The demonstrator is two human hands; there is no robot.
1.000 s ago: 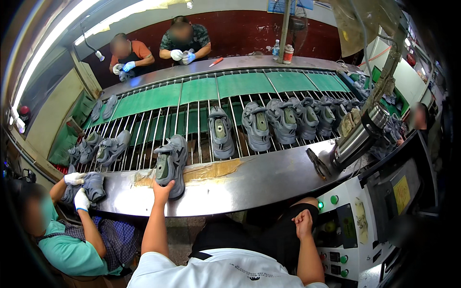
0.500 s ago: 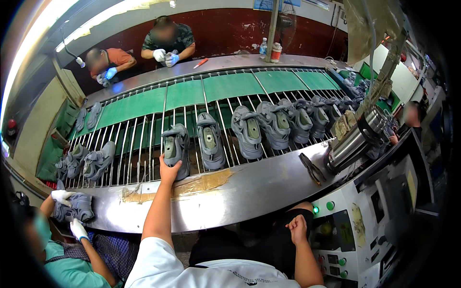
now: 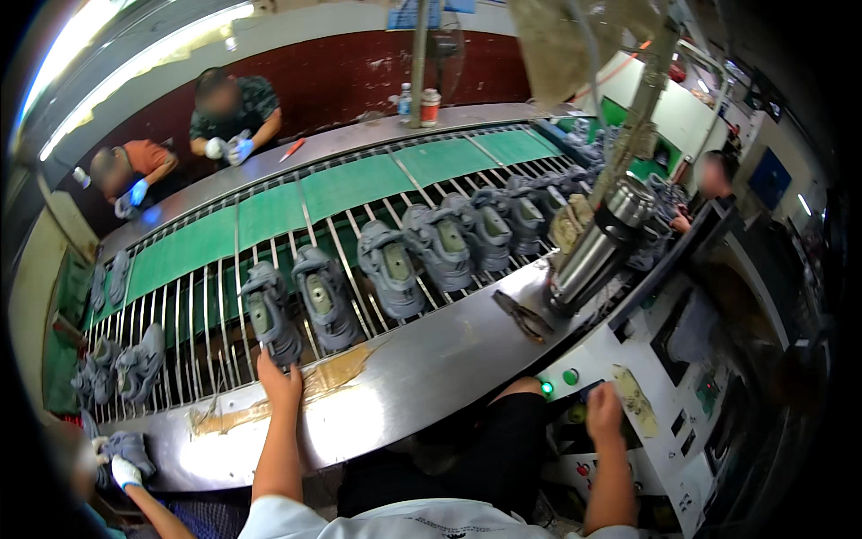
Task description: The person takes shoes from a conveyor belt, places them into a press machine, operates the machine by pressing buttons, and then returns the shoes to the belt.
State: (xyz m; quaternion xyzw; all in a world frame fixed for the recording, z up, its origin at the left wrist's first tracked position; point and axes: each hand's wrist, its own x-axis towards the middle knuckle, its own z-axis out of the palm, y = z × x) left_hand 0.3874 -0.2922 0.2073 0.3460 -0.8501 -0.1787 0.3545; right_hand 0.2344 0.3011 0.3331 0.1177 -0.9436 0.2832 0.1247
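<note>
My left hand (image 3: 280, 379) reaches to the front of the metal-rod conveyor. Its fingers are closed about the heel of a grey sneaker (image 3: 270, 316), which stands toe-away on the rods. To the right of it is another grey sneaker (image 3: 325, 301), with a pale insole showing inside. Further right, several more like it stand in a row, one of them a sneaker (image 3: 391, 269) with a loose tongue. My right hand (image 3: 605, 415) is raised beside the control panel (image 3: 588, 359), slightly blurred. Its fingers look curled in, and nothing shows in them.
A steel ledge (image 3: 413, 377) with torn brown tape runs along the conveyor. Pliers (image 3: 523, 316) and a steel thermos (image 3: 600, 247) are on its right. At left, a gloved person handles a grey shoe (image 3: 130, 449). Two gloved people work across the green belt (image 3: 350, 184).
The view has turned to the right, so the conveyor and shoes appear further left. My right hand has moved from near my lap toward the control panel. My left hand stays at the same sneaker's heel.
</note>
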